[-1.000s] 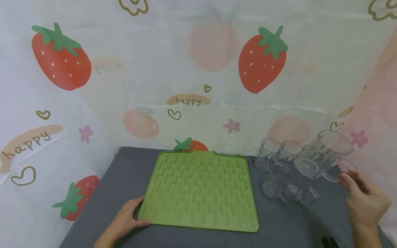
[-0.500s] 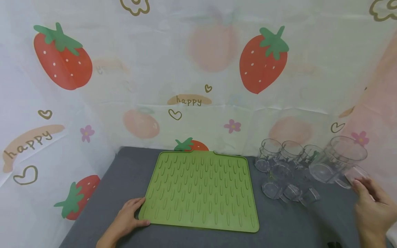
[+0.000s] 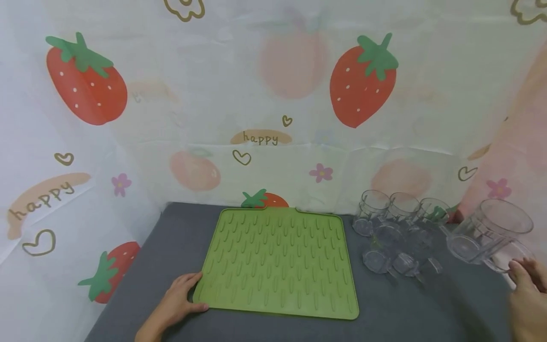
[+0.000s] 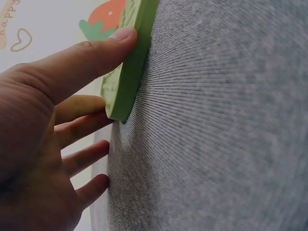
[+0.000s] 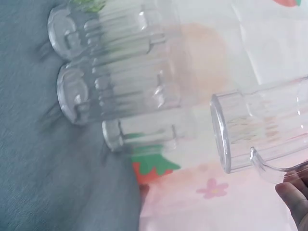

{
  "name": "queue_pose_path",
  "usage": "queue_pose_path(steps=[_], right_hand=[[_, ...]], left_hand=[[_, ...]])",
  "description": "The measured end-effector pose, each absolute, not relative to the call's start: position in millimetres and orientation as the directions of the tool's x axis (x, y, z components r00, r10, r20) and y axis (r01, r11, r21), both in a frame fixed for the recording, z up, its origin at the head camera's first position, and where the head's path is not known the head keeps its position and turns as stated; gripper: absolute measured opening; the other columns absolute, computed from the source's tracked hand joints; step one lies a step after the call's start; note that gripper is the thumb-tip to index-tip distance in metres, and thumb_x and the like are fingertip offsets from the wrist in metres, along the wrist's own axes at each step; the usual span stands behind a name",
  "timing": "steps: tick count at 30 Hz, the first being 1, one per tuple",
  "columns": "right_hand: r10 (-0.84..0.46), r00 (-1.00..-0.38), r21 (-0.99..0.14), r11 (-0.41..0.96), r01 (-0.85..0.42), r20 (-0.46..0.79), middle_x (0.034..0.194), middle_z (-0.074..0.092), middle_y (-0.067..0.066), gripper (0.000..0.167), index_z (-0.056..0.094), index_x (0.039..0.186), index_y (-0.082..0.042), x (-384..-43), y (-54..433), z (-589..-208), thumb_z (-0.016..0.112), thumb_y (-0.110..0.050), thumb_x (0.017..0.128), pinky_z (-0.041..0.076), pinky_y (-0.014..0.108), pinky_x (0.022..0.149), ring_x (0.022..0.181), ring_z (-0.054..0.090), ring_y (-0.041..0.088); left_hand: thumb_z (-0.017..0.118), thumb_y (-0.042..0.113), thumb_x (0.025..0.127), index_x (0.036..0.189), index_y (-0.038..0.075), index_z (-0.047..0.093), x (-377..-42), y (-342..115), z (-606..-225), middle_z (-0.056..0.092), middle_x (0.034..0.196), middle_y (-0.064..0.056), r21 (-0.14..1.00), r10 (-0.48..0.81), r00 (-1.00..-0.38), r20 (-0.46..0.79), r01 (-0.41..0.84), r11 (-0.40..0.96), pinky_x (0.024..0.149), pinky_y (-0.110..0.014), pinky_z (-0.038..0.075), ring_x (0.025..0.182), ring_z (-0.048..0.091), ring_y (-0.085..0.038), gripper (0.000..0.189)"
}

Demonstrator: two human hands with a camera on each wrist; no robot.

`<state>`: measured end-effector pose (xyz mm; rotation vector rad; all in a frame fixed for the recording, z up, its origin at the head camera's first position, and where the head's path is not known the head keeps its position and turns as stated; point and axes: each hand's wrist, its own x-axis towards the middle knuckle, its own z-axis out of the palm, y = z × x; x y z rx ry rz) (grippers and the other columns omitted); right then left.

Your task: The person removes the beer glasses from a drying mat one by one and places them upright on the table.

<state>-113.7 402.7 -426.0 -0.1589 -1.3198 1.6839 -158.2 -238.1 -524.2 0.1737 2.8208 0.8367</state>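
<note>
My right hand (image 3: 529, 289) grips the handle of a clear mug (image 3: 491, 232), which tilts in the air at the right of the head view. In the right wrist view the mug's base (image 5: 221, 132) points toward the table, and a thumb and fingers (image 5: 288, 195) show at its handle. My left hand (image 3: 174, 299) rests at the near left corner of a green ribbed mat (image 3: 278, 263). In the left wrist view the thumb (image 4: 122, 41) lies along the mat's edge (image 4: 130, 91), while the other fingers reach its side with the lower ones spread.
Several clear mugs (image 3: 376, 261) stand close together right of the mat, near the back of the grey table (image 3: 419, 308). A white cloth with strawberries (image 3: 363, 85) hangs behind and along the sides.
My right hand has carried the mug to the right and lower, away from the other mugs. The left hand stays at the mat's corner.
</note>
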Motion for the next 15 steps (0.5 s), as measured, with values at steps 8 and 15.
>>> queue_pose_path(steps=[8, 15], right_hand=[[0.793, -0.518, -0.930, 0.162, -0.329, 0.321, 0.080, 0.066, -0.025, 0.036, 0.068, 0.088, -0.030, -108.7, 408.9, -439.8, 0.059, 0.004, 0.093, 0.045, -0.002, 0.069, 0.070, 0.061, -0.014], [0.802, -0.493, -0.935, 0.345, -0.081, 0.338, 0.076, 0.055, -0.034, 0.033, 0.064, 0.089, -0.037, -110.4, 407.6, -458.2, 0.064, -0.004, 0.092, 0.043, -0.004, 0.068, 0.068, 0.054, -0.021]], left_hand=[[0.087, 0.035, 0.069, 0.140, -0.004, 0.048, -157.8, -236.1, -524.1, 0.051, 0.137, -0.024, 0.543, 0.165, -0.977, -0.138, 0.065, 0.837, 0.101, -0.065, 0.037, 0.131, 0.041, -0.048, 0.089], [0.087, 0.035, 0.069, 0.141, -0.004, 0.048, -157.3, -235.2, -523.0, 0.050, 0.138, -0.025, 0.544, 0.157, -0.976, -0.153, 0.050, 0.838, 0.102, -0.066, 0.036, 0.132, 0.039, -0.048, 0.090]])
